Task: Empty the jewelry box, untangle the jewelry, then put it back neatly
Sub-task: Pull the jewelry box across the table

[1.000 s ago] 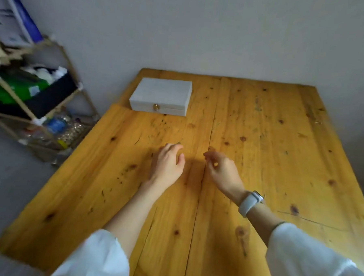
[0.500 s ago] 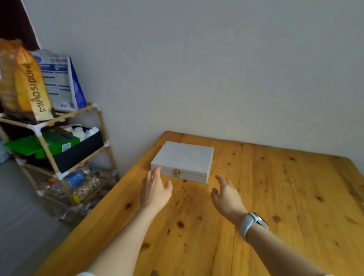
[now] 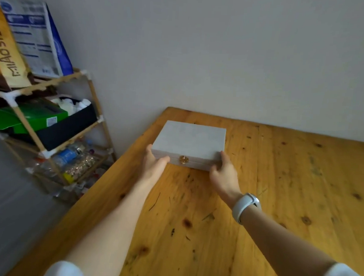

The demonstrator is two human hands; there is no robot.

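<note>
Both hands, left hand (image 3: 154, 162) and right hand (image 3: 222, 171), clasp the closed jewelry box (image 3: 189, 144) corners

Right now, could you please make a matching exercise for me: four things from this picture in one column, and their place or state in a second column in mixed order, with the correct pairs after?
Column 1
1. jewelry box
2. left hand
3. right hand
4. watch

Column 2
A. on the box's near right corner
B. closed, lying on the wooden table near the wall
C. white, around the right wrist
D. on the box's near left corner

Pairs: 1-B, 2-D, 3-A, 4-C
</note>
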